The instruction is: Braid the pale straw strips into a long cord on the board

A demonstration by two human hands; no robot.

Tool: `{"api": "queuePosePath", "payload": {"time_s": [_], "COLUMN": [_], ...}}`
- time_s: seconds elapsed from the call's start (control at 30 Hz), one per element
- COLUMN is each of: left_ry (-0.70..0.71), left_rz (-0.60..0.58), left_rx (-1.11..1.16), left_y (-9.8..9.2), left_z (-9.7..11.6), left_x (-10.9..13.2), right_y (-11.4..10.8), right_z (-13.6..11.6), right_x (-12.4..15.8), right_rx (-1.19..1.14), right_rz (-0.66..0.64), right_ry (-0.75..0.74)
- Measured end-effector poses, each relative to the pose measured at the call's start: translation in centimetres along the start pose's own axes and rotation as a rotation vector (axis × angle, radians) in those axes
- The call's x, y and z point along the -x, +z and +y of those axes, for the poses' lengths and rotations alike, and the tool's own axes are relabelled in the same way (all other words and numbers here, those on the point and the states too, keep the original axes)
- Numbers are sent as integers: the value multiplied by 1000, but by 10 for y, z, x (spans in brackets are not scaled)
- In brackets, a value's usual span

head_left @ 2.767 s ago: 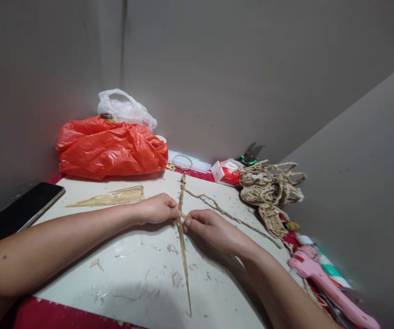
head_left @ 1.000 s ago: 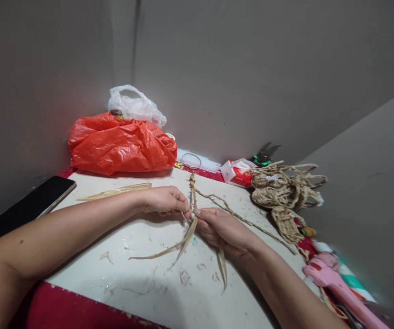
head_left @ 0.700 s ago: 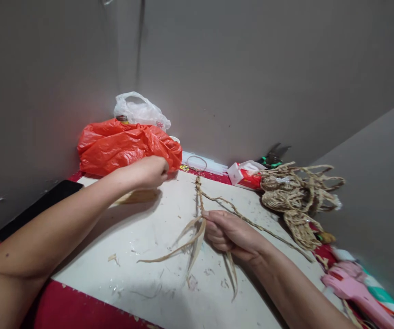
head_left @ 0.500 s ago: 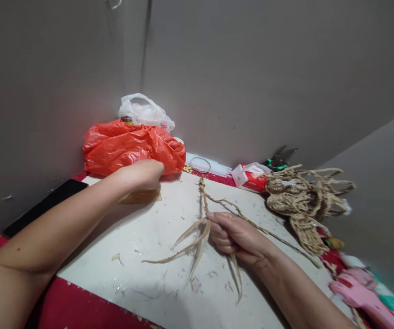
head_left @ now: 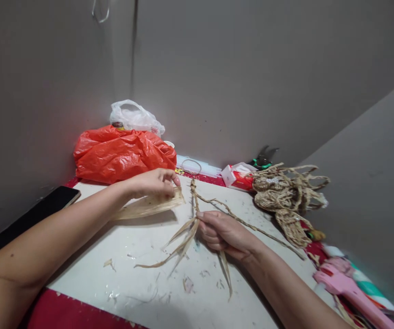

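My left hand (head_left: 157, 183) is closed on the end of a wide, pale dried husk (head_left: 145, 208), lifted slightly off the white board (head_left: 142, 256). My right hand (head_left: 226, 234) pinches a short braid of dried husk (head_left: 194, 197) between thumb and fingers, at the point where the plaited part ends. Loose husk strips (head_left: 183, 234) fan out below that grip toward the left and front. From the braid a long twisted strand (head_left: 248, 220) runs off to the right, behind my right hand.
A red plastic bag (head_left: 124, 153) and a black phone (head_left: 34, 217) are at the left. On the right lie woven husk pieces (head_left: 279, 192), a tissue pack (head_left: 239, 176), green-handled pruners (head_left: 263, 157) and a pink glue gun (head_left: 350, 288). Small scraps litter the board.
My left hand has moved right from in front of the red bag, bringing the wide husk nearer the braid. The right hand keeps its pinch. The view has shifted slightly.
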State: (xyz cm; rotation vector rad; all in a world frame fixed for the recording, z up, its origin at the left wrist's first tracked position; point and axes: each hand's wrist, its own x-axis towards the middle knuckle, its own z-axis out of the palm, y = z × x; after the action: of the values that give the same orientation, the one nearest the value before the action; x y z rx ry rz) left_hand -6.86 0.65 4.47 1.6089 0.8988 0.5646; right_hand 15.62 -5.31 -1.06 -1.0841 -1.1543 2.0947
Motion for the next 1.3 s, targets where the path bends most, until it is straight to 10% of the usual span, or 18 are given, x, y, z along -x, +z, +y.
{"api": "queuePosePath", "payload": {"time_s": [0.3, 1.3], "left_ry": [-126, -128], "left_rz": [-75, 62], "left_rx": [375, 343], "left_y": [29, 54], "left_z": [-22, -29], "left_x": [-8, -8], "right_y": [7, 19], "right_z": [-1, 4], "right_x": [-1, -7], "right_rx": [110, 213], "right_rz": [61, 253], "right_ry": [-32, -151]}}
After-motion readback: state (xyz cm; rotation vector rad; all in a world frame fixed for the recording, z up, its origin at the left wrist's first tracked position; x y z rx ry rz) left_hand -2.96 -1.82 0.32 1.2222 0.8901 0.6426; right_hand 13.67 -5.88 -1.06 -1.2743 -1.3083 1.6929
